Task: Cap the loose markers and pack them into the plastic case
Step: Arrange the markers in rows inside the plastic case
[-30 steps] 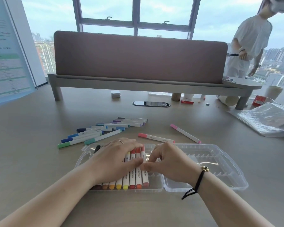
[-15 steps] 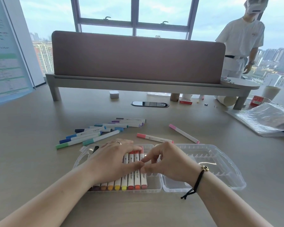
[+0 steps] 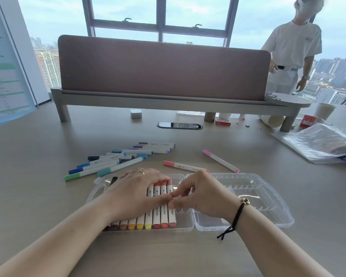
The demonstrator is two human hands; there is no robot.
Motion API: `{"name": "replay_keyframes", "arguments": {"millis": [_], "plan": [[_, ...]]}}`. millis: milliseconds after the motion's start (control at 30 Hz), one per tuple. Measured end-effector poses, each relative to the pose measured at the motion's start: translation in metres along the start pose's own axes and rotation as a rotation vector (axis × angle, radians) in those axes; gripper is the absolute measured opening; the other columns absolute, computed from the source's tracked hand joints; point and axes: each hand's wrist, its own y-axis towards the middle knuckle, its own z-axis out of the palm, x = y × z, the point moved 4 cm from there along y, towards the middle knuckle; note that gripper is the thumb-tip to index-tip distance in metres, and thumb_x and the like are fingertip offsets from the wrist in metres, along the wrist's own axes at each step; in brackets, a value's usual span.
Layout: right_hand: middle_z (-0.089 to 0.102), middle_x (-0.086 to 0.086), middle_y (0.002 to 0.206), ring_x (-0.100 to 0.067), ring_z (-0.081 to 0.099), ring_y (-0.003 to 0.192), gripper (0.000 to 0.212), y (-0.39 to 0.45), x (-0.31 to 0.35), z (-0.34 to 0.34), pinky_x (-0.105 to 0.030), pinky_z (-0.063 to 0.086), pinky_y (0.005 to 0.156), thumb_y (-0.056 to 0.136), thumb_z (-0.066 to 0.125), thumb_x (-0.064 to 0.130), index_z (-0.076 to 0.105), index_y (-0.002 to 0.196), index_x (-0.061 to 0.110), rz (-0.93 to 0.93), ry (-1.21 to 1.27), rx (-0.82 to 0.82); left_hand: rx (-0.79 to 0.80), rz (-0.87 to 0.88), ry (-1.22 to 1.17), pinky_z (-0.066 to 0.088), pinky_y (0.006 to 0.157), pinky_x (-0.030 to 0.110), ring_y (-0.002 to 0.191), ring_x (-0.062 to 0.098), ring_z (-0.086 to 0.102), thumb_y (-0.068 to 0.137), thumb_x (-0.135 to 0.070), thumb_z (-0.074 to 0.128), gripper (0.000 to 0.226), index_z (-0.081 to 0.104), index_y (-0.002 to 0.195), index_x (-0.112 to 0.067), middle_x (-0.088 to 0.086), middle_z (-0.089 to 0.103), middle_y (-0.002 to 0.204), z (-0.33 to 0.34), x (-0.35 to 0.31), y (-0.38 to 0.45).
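Two hands are down on the open clear case (image 3: 268,198), which sits flat on the table (image 3: 38,196) right in front. Left hand (image 3: 136,194) lies palm down with fingers pretty much straight, pressing on the row of packed markers (image 3: 160,216) in the left half, caps running brown through orange and yellow to red and pink. Right hand (image 3: 202,194) has its fingers curled, thumb and forefinger pinching at the rightmost pink marker in that row, fingertips touching the left thumb. Right half of the case has nothing in it but its ribs. Just past the case are two pink markers (image 3: 185,166) lying loose, one nearly touching the rim, the other angled off to the right. Further left is a fanned bunch of blue, green and purple markers (image 3: 116,159), all capped as far as I can tell. Beyond that there's a divider (image 3: 162,68) on a low shelf, a plastic bag (image 3: 320,142) far right, and a person (image 3: 294,54) standing by the window.
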Motion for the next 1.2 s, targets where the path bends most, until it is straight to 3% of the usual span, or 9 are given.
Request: {"name": "replay_keyframes", "arguments": {"millis": [167, 233, 333, 400, 467, 600, 867, 1067, 1200], "plan": [[0.071, 0.006, 0.064, 0.002, 0.049, 0.048, 0.017, -0.002, 0.002, -0.004, -0.014, 0.038, 0.050, 0.075, 0.084, 0.038, 0.080, 0.080, 0.022, -0.005, 0.009, 0.012, 0.023, -0.001, 0.003, 0.026, 0.115, 0.035, 0.142, 0.002, 0.028, 0.075, -0.091, 0.029, 0.078, 0.034, 0.143, -0.053, -0.023, 0.035, 0.153, 0.001, 0.002, 0.001], [0.067, 0.007, 0.063, 0.000, 0.046, 0.046, 0.016, 0.005, -0.001, -0.014, -0.015, 0.038, 0.048, 0.077, 0.082, 0.038, 0.079, 0.078, 0.022, -0.002, -0.040, -0.113, 0.027, 0.008, 0.005, 0.028, 0.115, 0.036, 0.140, 0.002, 0.030, 0.073, -0.093, 0.025, 0.080, 0.032, 0.143, -0.055, -0.025, 0.035, 0.152, 0.001, 0.005, 0.002], [0.070, 0.007, 0.077, -0.001, 0.055, 0.062, 0.008, 0.026, -0.008, -0.040, -0.017, 0.046, 0.063, 0.083, 0.077, 0.035, 0.078, 0.083, 0.027, 0.026, -0.206, -0.334, 0.044, -0.006, -0.005, 0.029, 0.117, 0.040, 0.141, 0.003, 0.030, 0.072, -0.093, 0.024, 0.080, 0.027, 0.143, -0.057, -0.026, 0.034, 0.152, 0.003, 0.010, 0.005], [0.070, 0.010, 0.081, -0.009, 0.064, 0.077, 0.011, 0.044, -0.015, -0.054, -0.027, 0.055, 0.074, 0.084, 0.076, 0.032, 0.078, 0.091, 0.025, 0.077, -0.320, -0.384, 0.058, -0.024, -0.005, 0.028, 0.118, 0.042, 0.142, 0.005, 0.029, 0.072, -0.093, 0.025, 0.080, 0.026, 0.144, -0.057, -0.026, 0.031, 0.153, 0.003, 0.012, 0.004], [0.069, 0.011, 0.080, -0.014, 0.066, 0.083, 0.016, 0.060, -0.024, -0.062, -0.030, 0.056, 0.080, 0.080, 0.078, 0.032, 0.079, 0.094, 0.023, 0.138, -0.396, -0.334, 0.064, -0.029, -0.005, 0.029, 0.117, 0.042, 0.142, 0.007, 0.030, 0.074, -0.091, 0.028, 0.080, 0.026, 0.145, -0.055, -0.025, 0.031, 0.154, 0.002, 0.011, 0.004], [0.074, 0.008, 0.080, -0.011, 0.067, 0.079, 0.019, 0.078, -0.033, -0.058, -0.023, 0.052, 0.071, 0.072, 0.084, 0.035, 0.081, 0.087, 0.024, 0.199, -0.412, -0.168, 0.060, -0.028, -0.013, 0.031, 0.116, 0.042, 0.139, 0.008, 0.034, 0.074, -0.091, 0.028, 0.079, 0.028, 0.144, -0.054, -0.023, 0.035, 0.152, 0.003, 0.013, 0.005], [0.072, 0.003, 0.070, -0.018, 0.067, 0.071, 0.012, 0.081, -0.032, -0.054, -0.033, 0.058, 0.066, 0.078, 0.075, 0.034, 0.079, 0.076, 0.023, 0.144, -0.481, -0.229, 0.040, -0.043, -0.030, 0.034, 0.115, 0.043, 0.139, 0.009, 0.036, 0.070, -0.095, 0.026, 0.086, 0.030, 0.144, -0.051, -0.019, 0.038, 0.151, 0.003, 0.020, 0.008], [0.068, 0.007, 0.068, -0.011, 0.059, 0.057, 0.009, 0.044, -0.003, -0.052, -0.029, 0.053, 0.056, 0.083, 0.075, 0.028, 0.072, 0.076, 0.024, 0.068, -0.194, -0.430, 0.025, -0.042, -0.024, 0.034, 0.114, 0.041, 0.137, 0.006, 0.037, 0.078, -0.088, 0.032, 0.075, 0.032, 0.144, -0.051, -0.021, 0.040, 0.149, 0.001, 0.025, 0.008], [0.067, 0.000, 0.063, -0.008, 0.057, 0.045, 0.013, 0.006, 0.005, -0.029, -0.027, 0.050, 0.048, 0.082, 0.075, 0.022, 0.062, 0.080, 0.021, 0.066, -0.100, -0.416, 0.017, -0.032, -0.023, 0.036, 0.111, 0.037, 0.131, 0.003, 0.041, 0.080, -0.087, 0.032, 0.075, 0.033, 0.145, -0.048, -0.022, 0.044, 0.144, 0.000, 0.023, 0.007]]}}
